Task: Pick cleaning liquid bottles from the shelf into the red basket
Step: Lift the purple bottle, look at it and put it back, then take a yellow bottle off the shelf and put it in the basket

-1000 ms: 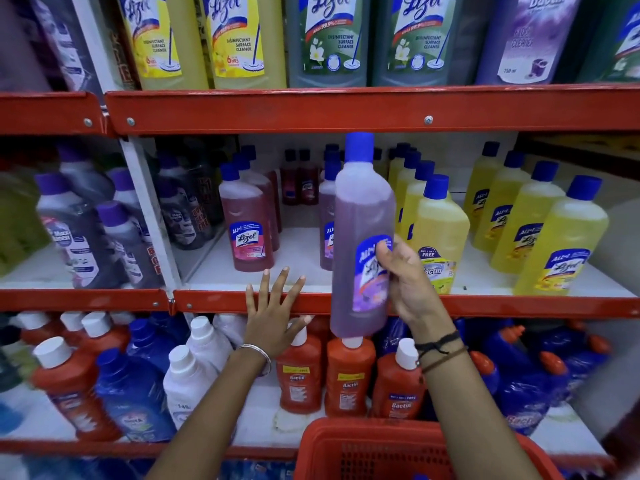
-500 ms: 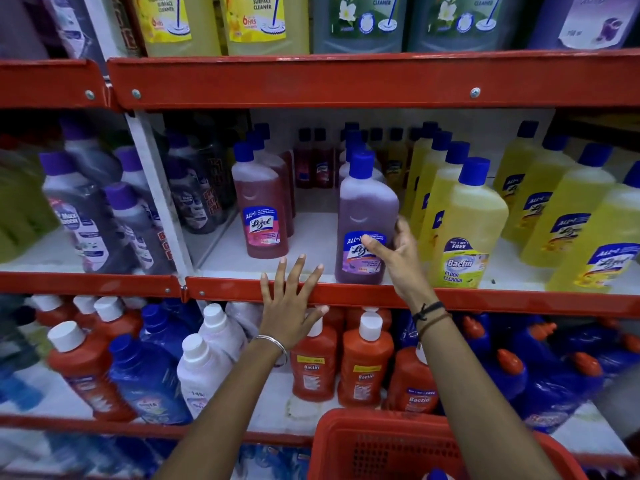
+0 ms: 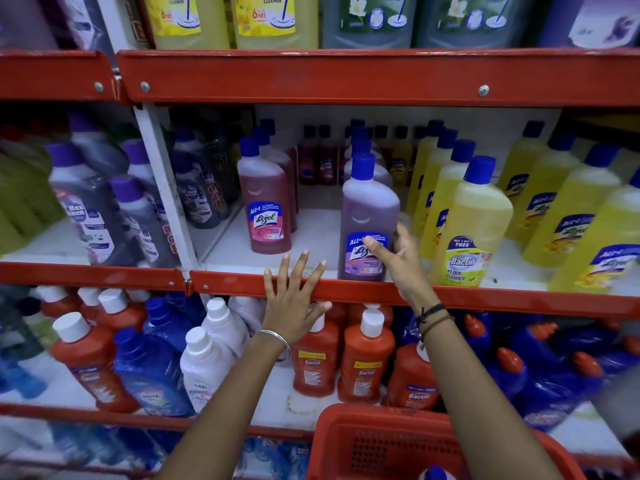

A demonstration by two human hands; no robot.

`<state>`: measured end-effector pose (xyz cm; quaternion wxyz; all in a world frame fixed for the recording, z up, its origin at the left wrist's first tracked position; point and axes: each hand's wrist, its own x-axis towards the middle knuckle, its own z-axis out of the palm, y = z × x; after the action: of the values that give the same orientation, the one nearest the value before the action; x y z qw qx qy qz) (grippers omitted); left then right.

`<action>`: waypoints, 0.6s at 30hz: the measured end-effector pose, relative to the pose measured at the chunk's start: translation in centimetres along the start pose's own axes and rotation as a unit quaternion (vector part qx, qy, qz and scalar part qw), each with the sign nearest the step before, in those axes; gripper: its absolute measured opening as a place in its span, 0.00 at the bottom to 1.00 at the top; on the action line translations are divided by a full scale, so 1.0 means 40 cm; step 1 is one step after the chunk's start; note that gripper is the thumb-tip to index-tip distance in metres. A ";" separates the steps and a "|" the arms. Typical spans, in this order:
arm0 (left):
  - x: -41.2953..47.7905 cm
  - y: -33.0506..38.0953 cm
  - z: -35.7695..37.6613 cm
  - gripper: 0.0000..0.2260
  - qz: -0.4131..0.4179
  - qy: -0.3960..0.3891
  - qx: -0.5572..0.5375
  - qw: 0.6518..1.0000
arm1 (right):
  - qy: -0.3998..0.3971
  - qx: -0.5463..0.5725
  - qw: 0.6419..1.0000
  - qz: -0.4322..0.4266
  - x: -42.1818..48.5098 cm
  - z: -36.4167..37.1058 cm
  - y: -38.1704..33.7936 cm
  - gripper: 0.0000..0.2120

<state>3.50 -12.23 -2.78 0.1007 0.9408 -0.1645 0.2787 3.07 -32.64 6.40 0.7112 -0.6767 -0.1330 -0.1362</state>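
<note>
Because the left hand [image 3: 294,299] lies flat against the red shelf edge [image 3: 485,299] with its fingers [image 3: 282,271] spread wide and nothing in its grasp, it appears to serve as a brace while the other arm reaches in. Just to its right, the purple bottle [image 3: 367,216] stands upright at the front of the middle shelf, its base on the white shelf board, between the pink bottle [image 3: 268,206] and the yellow bottle [image 3: 471,230]. The right hand [image 3: 398,254] wraps the lower label, thumb across the front and the remaining fingers behind the body, a grip low enough to steady a tall container. The purple bottle is slim, translucent, filled nearly to the shoulder with violet liquid, and closed by a blue cap. The red basket [image 3: 349,445] sits below the right forearm at the bottom of the view, open side up, positioned to receive it.
</note>
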 end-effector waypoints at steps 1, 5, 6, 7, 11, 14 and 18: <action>-0.001 0.001 -0.001 0.32 -0.001 -0.001 -0.002 1.000 | -0.003 -0.011 1.000 -0.001 -0.006 -0.002 0.001 0.19; -0.003 0.006 -0.010 0.32 -0.004 -0.007 0.004 1.000 | 0.061 -0.098 0.992 -0.042 -0.063 -0.025 0.000 0.30; -0.004 0.009 -0.012 0.32 -0.004 -0.007 0.005 1.000 | 0.093 -0.098 0.989 -0.068 -0.087 -0.035 -0.005 0.30; -0.004 0.012 -0.014 0.32 -0.005 -0.007 0.005 1.000 | 0.123 -0.090 0.983 -0.097 -0.112 -0.048 -0.009 0.28; -0.002 0.030 -0.018 0.32 -0.006 -0.013 0.013 1.000 | 0.245 -0.074 0.944 -0.210 -0.182 -0.121 -0.031 0.18; 0.004 0.057 -0.016 0.33 -0.009 -0.016 0.015 1.000 | 0.317 -0.088 0.921 -0.208 -0.180 -0.201 -0.027 0.20; 0.008 0.087 -0.007 0.33 -0.025 -0.018 0.020 0.999 | 0.243 -0.135 0.953 -0.116 -0.130 -0.293 -0.021 0.35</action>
<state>2.36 -15.45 -2.03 0.0856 0.9514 -0.1369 0.2621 -2.02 -44.31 4.66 0.6030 -0.6928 -0.0141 -0.3952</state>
